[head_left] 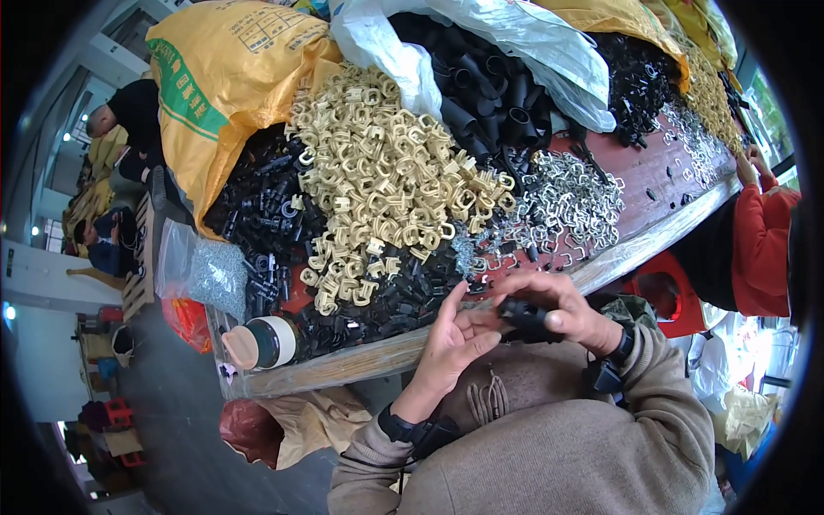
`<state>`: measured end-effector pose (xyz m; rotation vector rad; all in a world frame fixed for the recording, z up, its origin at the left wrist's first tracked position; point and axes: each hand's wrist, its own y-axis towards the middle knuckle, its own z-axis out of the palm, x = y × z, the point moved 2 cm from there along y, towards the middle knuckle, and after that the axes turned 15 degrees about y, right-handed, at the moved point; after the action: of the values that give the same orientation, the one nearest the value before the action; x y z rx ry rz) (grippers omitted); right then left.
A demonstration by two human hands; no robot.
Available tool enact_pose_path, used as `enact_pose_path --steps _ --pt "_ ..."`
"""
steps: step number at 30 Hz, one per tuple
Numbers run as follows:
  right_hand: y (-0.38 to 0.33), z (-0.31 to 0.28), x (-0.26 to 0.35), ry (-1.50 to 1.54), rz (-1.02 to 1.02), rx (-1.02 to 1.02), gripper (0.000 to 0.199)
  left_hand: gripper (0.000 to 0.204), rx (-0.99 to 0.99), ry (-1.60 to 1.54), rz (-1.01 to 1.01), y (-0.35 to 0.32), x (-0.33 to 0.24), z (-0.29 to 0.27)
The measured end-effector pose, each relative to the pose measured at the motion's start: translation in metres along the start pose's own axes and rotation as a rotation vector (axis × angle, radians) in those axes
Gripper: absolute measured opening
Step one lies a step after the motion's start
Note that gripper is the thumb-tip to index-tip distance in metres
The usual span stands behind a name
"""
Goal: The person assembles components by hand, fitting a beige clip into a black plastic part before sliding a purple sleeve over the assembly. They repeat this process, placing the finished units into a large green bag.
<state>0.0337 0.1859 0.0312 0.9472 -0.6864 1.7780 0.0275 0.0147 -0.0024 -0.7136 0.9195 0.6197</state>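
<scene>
In front of my chest, over the table's near edge, my right hand (562,311) is closed round a black plastic part (525,321); its exact kind does not show. Beside it, my left hand (455,336) has its fingers stretched and apart, its fingertips close to that part. Whether they touch it I cannot tell. Beyond my hands lie a heap of cream plastic clips (386,172), small black plastic pieces (403,300) and a pile of bent metal clips (562,202).
A jar with a pink lid (242,347) lies at the table's near left corner, by a clear bag of small metal pieces (218,276). Yellow sack (249,51) and white sack (386,51) stand at the back, near black tubes (493,90). At right sits a person in red (764,245).
</scene>
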Motion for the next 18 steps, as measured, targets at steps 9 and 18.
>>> enact_pose_path --steps 9,18 --pt "0.009 0.029 -0.003 -0.03 0.049 0.19 0.076 0.07 -0.168 0.155 0.232 0.031 -0.032 0.012" --pt "0.014 0.025 -0.021 0.169 0.073 0.255 0.058 0.064 -0.008 0.136 0.17 0.026 -0.033 0.02"
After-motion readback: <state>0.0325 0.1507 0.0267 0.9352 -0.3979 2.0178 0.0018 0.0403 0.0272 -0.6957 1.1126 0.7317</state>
